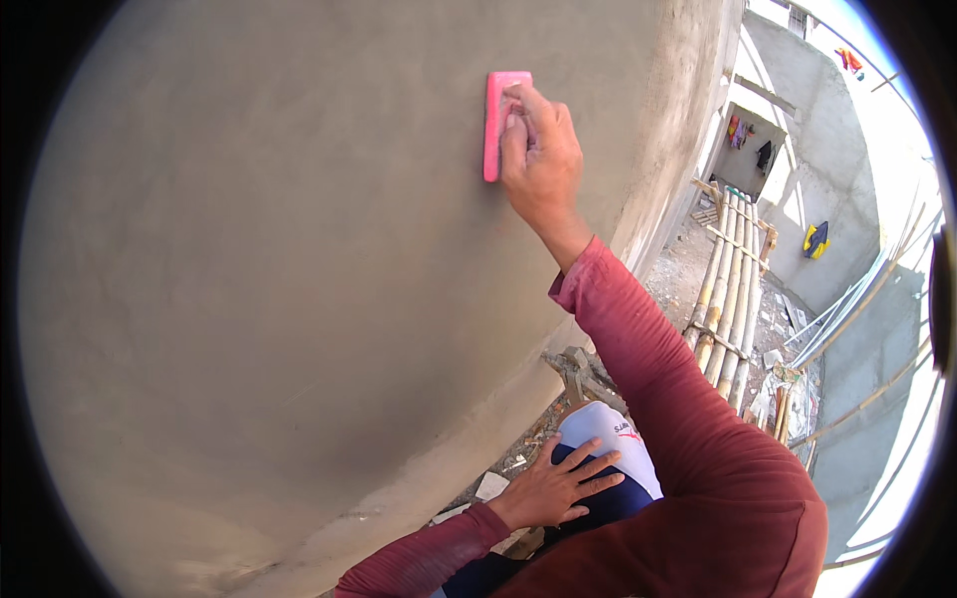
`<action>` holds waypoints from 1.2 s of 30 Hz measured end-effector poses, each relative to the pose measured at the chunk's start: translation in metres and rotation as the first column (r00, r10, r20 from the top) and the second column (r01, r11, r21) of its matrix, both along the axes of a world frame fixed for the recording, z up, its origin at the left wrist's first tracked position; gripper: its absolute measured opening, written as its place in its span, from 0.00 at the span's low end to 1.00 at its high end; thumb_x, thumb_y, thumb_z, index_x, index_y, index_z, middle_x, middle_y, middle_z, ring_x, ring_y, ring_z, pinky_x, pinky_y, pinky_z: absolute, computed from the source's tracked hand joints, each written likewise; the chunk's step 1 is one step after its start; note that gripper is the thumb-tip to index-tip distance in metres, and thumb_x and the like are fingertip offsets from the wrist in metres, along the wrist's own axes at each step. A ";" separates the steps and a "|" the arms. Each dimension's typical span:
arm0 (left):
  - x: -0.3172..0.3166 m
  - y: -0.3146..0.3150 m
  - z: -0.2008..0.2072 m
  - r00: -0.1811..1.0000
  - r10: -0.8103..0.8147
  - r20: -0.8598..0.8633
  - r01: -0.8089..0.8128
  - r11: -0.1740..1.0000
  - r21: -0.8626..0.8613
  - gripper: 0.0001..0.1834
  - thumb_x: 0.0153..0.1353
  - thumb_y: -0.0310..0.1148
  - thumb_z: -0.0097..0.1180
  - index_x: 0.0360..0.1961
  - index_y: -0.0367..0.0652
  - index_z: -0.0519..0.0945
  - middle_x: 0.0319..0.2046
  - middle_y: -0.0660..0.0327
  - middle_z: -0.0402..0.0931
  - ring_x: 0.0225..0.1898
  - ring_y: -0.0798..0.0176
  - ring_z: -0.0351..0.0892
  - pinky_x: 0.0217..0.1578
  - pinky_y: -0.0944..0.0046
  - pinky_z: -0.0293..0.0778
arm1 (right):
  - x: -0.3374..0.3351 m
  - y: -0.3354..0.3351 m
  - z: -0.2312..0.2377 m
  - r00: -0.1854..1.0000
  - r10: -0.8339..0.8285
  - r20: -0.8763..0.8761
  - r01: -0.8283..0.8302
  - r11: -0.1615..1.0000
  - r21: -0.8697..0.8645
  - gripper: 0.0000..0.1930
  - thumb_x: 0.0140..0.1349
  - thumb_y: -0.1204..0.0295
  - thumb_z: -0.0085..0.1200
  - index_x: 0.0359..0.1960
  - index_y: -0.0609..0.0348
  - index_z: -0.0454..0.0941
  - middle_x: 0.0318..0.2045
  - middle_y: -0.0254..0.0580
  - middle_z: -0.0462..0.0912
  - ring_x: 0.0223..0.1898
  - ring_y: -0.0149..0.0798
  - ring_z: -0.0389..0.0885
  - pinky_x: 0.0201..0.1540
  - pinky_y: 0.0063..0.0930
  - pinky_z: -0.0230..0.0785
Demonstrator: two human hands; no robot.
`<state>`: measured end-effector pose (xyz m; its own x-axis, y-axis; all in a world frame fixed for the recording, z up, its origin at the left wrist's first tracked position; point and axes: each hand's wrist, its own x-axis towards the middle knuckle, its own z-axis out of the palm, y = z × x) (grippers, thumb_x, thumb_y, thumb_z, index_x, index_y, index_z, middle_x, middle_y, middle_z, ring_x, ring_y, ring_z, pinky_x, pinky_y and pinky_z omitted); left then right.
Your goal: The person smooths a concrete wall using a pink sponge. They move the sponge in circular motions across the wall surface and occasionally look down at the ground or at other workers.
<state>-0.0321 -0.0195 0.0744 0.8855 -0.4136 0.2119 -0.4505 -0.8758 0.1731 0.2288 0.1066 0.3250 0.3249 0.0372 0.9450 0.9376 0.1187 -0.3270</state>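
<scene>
With my right hand (543,159) I grip a pink plastering float (492,149) by its handle, fingers curled round it. The float's narrow edge shows, and its face lies against a grey plastered wall (279,249); the exact contact is hidden. My left hand (550,490) rests with fingers spread on my bent leg, over dark blue and white shorts (603,439). Nothing is held in it. Both arms wear dark red sleeves.
A bamboo pole platform (726,284) stretches away at the right, over ground strewn with rubble (773,359). Beyond it, a concrete wall (812,130) has a yellow and dark cloth (816,241) on it. Broken blocks (491,486) lie along the plastered wall's foot.
</scene>
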 end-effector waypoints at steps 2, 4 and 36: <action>0.003 -0.010 0.001 0.999 -0.044 -0.011 0.044 0.999 -0.011 0.42 0.72 0.60 0.63 0.85 0.71 0.64 0.86 0.69 0.55 0.86 0.55 0.49 0.76 0.23 0.56 | 0.066 -0.011 0.018 0.975 -0.114 -0.188 0.135 0.986 0.101 0.20 0.74 0.76 0.53 0.64 0.50 0.82 0.45 0.43 0.84 0.46 0.44 0.84 0.48 0.40 0.79; 0.005 -0.012 0.003 0.998 -0.054 -0.032 0.054 0.999 -0.009 0.42 0.73 0.59 0.62 0.85 0.69 0.65 0.86 0.68 0.57 0.87 0.55 0.49 0.77 0.24 0.55 | 0.068 0.000 -0.023 0.943 0.023 -0.332 0.040 0.982 0.183 0.21 0.72 0.78 0.54 0.65 0.48 0.82 0.45 0.41 0.83 0.44 0.43 0.84 0.45 0.39 0.79; -0.009 -0.001 -0.009 0.994 -0.029 -0.108 0.019 0.995 -0.093 0.47 0.67 0.50 0.71 0.85 0.65 0.63 0.85 0.64 0.59 0.88 0.53 0.47 0.80 0.25 0.48 | -0.102 0.020 -0.054 0.998 0.055 -0.004 -0.055 0.996 0.073 0.20 0.71 0.85 0.55 0.61 0.54 0.85 0.40 0.41 0.83 0.36 0.36 0.79 0.41 0.34 0.77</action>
<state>-0.0415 -0.0204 0.0651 0.8953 -0.4184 0.1526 -0.4454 -0.8430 0.3017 0.1263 0.1264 0.2709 0.3298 -0.0137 0.9440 0.9270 0.1939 -0.3210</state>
